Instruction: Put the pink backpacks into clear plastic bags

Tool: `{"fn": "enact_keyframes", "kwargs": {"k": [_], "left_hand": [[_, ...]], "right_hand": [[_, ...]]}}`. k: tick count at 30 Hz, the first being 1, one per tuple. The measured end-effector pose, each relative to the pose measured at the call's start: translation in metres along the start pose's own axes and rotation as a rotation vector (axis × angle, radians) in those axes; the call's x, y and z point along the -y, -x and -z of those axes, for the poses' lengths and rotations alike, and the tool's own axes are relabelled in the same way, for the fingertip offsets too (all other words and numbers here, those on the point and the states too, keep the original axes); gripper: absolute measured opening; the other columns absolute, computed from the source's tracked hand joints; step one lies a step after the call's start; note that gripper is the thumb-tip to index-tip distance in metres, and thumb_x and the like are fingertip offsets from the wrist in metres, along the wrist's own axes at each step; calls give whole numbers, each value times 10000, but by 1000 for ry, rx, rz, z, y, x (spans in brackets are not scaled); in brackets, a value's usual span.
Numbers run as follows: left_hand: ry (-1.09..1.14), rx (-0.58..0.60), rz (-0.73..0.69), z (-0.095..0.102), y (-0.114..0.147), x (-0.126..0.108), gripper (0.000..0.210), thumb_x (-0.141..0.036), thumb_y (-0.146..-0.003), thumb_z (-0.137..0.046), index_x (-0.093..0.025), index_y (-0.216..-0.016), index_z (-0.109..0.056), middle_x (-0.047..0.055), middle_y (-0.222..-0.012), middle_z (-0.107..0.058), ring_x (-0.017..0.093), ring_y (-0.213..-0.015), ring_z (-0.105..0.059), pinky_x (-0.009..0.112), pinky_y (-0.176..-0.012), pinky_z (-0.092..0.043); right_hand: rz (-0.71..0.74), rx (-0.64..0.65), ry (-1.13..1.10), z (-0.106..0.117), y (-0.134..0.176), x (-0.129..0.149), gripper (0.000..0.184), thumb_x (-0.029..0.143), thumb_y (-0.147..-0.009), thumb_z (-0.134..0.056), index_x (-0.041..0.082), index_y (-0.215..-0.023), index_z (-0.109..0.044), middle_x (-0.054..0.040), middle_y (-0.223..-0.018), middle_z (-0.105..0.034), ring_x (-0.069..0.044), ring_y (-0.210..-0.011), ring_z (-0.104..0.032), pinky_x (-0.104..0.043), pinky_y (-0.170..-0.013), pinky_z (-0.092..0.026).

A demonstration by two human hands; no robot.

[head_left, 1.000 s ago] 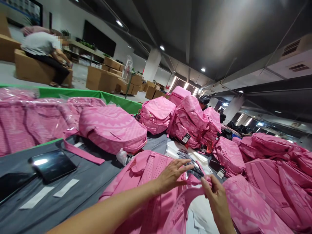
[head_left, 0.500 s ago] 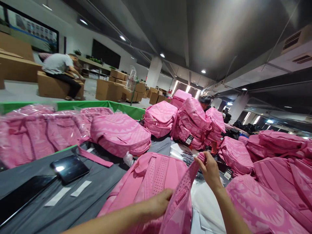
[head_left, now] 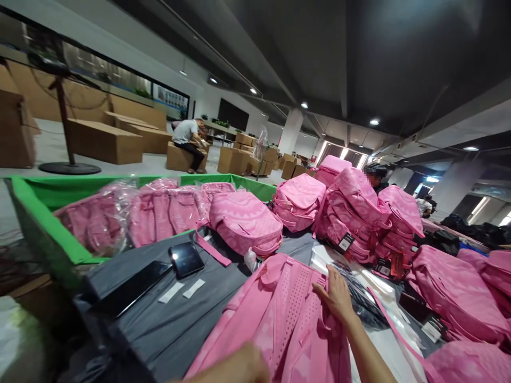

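Observation:
A pink backpack (head_left: 275,319) lies in front of me, its back panel and perforated shoulder straps facing up. My right hand (head_left: 337,295) rests at its upper right edge, thumb and fingers apart, touching the top of the right shoulder strap (head_left: 309,324). That strap now lies along the backpack. My left hand (head_left: 243,364) is low over the backpack's lower left part, smeared by motion, with its fingers hidden.
A grey-covered table (head_left: 159,340) carries a phone (head_left: 186,259), a long black device (head_left: 136,287) and two white strips (head_left: 171,292). Pink backpacks (head_left: 355,213) are piled behind and to the right. Bagged backpacks (head_left: 167,213) fill a green-rimmed bin (head_left: 48,207). A person (head_left: 189,141) sits among cartons.
My right hand has come down with the lifted strap, which now lies on the backpack. My left hand has moved off the strap toward the bottom edge. The view has swung left.

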State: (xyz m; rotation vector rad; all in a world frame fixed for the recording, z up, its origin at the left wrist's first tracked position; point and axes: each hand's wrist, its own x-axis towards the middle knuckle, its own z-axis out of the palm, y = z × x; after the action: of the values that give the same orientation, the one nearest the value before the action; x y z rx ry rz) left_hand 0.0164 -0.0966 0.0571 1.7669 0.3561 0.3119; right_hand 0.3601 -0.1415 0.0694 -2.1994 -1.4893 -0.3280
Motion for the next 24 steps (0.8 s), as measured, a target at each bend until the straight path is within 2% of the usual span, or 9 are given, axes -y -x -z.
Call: {"fn": "enact_keyframes", "kwargs": {"k": [2, 3, 5, 7, 10, 13, 18, 21, 24], "left_hand": [[-264, -187, -73, 34, -43, -13, 435, -641, -842, -617, -218, -818, -718, 31, -723, -638, 252, -777, -632, 363, -798, -487], [-426, -312, -116, 49, -69, -17, 460, -610, -823, -645, -209, -1034, -721, 78, -947, -714, 305, -966, -656, 408, -930, -474], [-620, -428, -89, 72, -122, -20, 683, -594, -746, -722, -155, -1263, -643, 195, -1313, -646, 405, -1293, -548, 489, -1103, -394], [-654, -432, -55, 78, -167, -15, 718, -546, -695, -775, -100, -1242, -643, 264, -1328, -622, 456, -1310, -536, 530, -1095, -414], [-637, -414, -142, 66, -199, -1, 532, -365, -679, -784, -108, -1130, -664, 209, -1179, -682, 398, -1161, -632, 482, -1020, -491], [-644, -419, -291, 52, -191, 16, 468, -165, -697, -695, -138, -1161, -637, 144, -1231, -667, 303, -1205, -604, 415, -1092, -459], [-694, -382, -412, 46, -139, 53, 554, -35, -756, -590, -178, -1292, -589, 118, -1376, -618, 268, -1323, -533, 463, -1196, -382], [-782, -335, -476, 39, -111, 73, 486, -69, -837, -597, -186, -1309, -581, 130, -1369, -625, 285, -1327, -536, 503, -1183, -400], [-852, -219, -369, 36, -113, 79, 350, -160, -884, -662, -185, -1231, -621, 114, -1263, -678, 272, -1226, -599, 447, -1114, -463]], "right_hand": [[9, -7, -9, -13, 2, -10, 601, 558, -874, -650, 166, -1328, -605, -206, -1410, -600, -384, -1355, -519, -530, -1111, -410], [18, -20, -27, -18, 3, -14, 591, 574, -884, -633, 169, -1314, -619, -194, -1387, -622, -376, -1344, -532, -528, -1119, -412], [36, -74, -95, -25, 8, -19, 587, 612, -890, -613, 175, -1281, -639, -170, -1329, -661, -356, -1288, -577, -519, -1108, -436], [52, -150, -194, -27, 15, -20, 580, 645, -890, -605, 190, -1247, -649, -144, -1262, -689, -323, -1208, -621, -489, -1067, -478], [83, -231, -286, -26, 27, -16, 501, 639, -914, -599, 215, -1175, -654, -104, -1162, -705, -276, -1111, -648, -433, -994, -520], [143, -317, -246, -29, 42, -8, 446, 588, -943, -600, 214, -1185, -627, -101, -1171, -692, -275, -1121, -635, -461, -1023, -503], [246, -413, 10, -41, 85, 7, 401, 462, -1020, -495, 205, -1320, -564, -139, -1228, -684, -314, -1180, -618, -549, -1056, -475], [295, -331, 61, -44, 116, 6, 375, 350, -1021, -500, 188, -1354, -558, -135, -1252, -687, -295, -1165, -637, -514, -1027, -516], [196, -116, -6, -44, 122, 0, 349, 274, -987, -546, 176, -1317, -608, -121, -1243, -708, -279, -1158, -659, -470, -1009, -545]]}}
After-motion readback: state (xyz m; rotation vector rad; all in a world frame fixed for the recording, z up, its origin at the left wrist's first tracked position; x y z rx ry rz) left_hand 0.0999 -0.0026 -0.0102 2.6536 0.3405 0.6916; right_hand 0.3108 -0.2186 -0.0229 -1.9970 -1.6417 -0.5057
